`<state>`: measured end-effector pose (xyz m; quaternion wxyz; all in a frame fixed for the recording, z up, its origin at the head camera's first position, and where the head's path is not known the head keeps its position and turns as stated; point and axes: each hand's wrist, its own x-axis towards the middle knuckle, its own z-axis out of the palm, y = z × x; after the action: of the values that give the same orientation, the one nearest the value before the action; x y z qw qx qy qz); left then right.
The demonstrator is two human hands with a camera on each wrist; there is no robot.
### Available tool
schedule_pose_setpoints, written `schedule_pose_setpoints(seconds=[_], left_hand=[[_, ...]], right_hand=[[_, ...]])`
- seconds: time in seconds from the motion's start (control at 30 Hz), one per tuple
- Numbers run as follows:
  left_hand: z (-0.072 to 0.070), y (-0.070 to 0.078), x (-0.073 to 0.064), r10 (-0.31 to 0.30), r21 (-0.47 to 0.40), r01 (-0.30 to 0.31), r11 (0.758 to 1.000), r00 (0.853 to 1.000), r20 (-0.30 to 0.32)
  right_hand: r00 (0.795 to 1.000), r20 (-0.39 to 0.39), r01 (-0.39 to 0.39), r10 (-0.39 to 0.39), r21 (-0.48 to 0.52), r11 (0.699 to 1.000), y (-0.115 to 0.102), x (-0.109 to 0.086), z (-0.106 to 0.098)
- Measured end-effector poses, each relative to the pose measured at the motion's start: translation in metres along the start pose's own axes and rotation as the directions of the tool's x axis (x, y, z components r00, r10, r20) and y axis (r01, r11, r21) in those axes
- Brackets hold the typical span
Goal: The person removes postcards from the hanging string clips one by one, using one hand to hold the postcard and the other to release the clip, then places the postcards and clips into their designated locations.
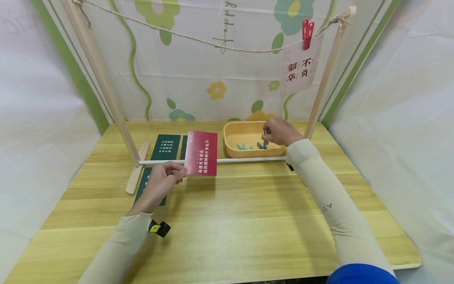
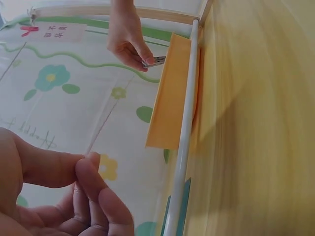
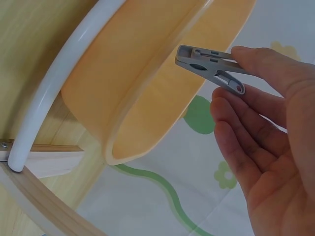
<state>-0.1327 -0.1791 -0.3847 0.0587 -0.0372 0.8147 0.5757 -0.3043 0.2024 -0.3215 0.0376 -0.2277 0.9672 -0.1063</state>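
Note:
In the head view my left hand [image 1: 162,182] pinches the lower left corner of a red card [image 1: 202,153] with white writing, held above the table. My right hand [image 1: 281,132] is over the yellow basin [image 1: 232,152] at the back. Between its thumb and fingers it pinches a grey clothespin [image 3: 209,66], seen closely in the right wrist view. Blue clothespins [image 1: 242,146] lie in the basin. In the left wrist view the thumb and index fingertip of the left hand [image 2: 64,187] meet; the card is seen almost edge-on there.
A twine line [image 1: 198,39] hangs between two wooden posts [image 1: 106,86]. On its right end a red clothespin [image 1: 307,34] holds a pale pink card [image 1: 301,69]. Dark green cards [image 1: 166,146] lie at left on the table. A white rod [image 1: 248,159] joins the posts low down.

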Motion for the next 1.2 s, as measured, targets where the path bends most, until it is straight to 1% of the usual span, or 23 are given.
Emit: schedule_pose_setpoints(seconds=[0.17,0.37,0.53,0.7,0.97,1.07,1.2], left_hand=[[-0.002,-0.006,-0.009,-0.054,0.04,0.053,0.998,0.998,0.035],[-0.004,-0.019,-0.022,-0.072,0.083,0.065,0.994,0.994,0.086],[-0.005,-0.028,-0.027,-0.102,0.106,0.089,0.99,0.987,0.125],[-0.005,-0.037,-0.031,-0.131,0.132,0.112,0.985,0.981,0.143],[-0.002,-0.043,-0.033,-0.164,0.134,0.147,0.98,0.978,0.126],[-0.001,-0.044,-0.032,-0.174,0.147,0.158,0.976,0.98,0.1],[0.0,-0.044,-0.031,-0.179,0.199,0.164,0.966,0.982,0.06]], right_hand=[[1.0,-0.008,0.006,-0.006,0.007,1.0,-0.001,-0.001,0.003],[1.0,-0.003,0.002,-0.002,0.003,1.0,-0.004,-0.001,0.006],[1.0,0.001,-0.019,0.019,0.002,1.0,-0.005,-0.001,0.006],[1.0,0.01,-0.027,0.027,0.007,1.0,-0.002,0.001,0.009],[0.999,0.022,-0.033,0.034,-0.014,0.999,0.0,0.006,0.013],[0.999,0.022,-0.035,0.035,-0.018,0.999,0.0,0.008,0.014],[0.999,0.026,-0.03,0.031,-0.023,0.999,0.0,0.011,0.016]])
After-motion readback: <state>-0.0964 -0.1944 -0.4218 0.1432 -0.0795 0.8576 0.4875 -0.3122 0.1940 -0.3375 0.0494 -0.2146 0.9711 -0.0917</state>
